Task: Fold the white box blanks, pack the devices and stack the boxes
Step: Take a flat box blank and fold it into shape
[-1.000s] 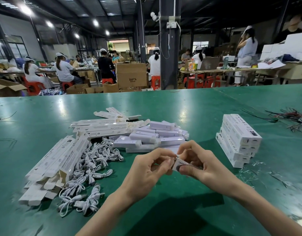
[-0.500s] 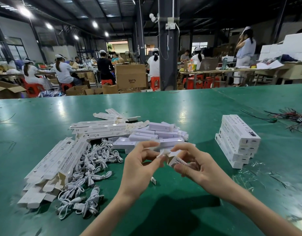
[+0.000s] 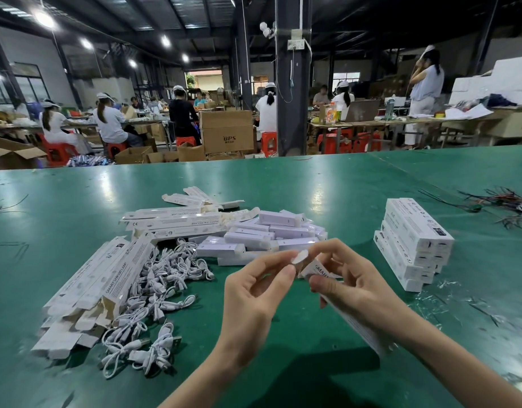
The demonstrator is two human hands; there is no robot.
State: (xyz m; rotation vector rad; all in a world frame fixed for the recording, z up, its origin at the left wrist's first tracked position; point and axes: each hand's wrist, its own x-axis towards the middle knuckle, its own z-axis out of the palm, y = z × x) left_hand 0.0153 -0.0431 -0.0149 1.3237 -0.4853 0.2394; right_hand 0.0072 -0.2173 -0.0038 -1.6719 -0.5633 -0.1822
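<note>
Green worktop [image 3: 342, 187]: flat blanks [image 3: 106, 278] heaped toward the near left corner, finished stack [image 3: 412, 242] toward the right edge, devices [image 3: 265, 234] mid-worktop. Above the near edge, the right hand [image 3: 353, 287] grips one box [image 3: 320, 267] lengthwise; the left hand [image 3: 253, 293] pinches its rounded end flap [image 3: 300, 257]. Likely closing: hold the body square, crease on the score, tuck straight.

1. "SMAR…", the rest covered, on the box [image 3: 320, 267] gripped by the right hand [image 3: 359, 293].
2. "SMART SENSOR LAMP" on a flat blank [image 3: 121, 278] left of the hands.
3. "CE" on a farther blank [image 3: 165, 223], beyond and to the left.
4. "BPS" on a carton [image 3: 228, 131] far beyond the hands.
</note>
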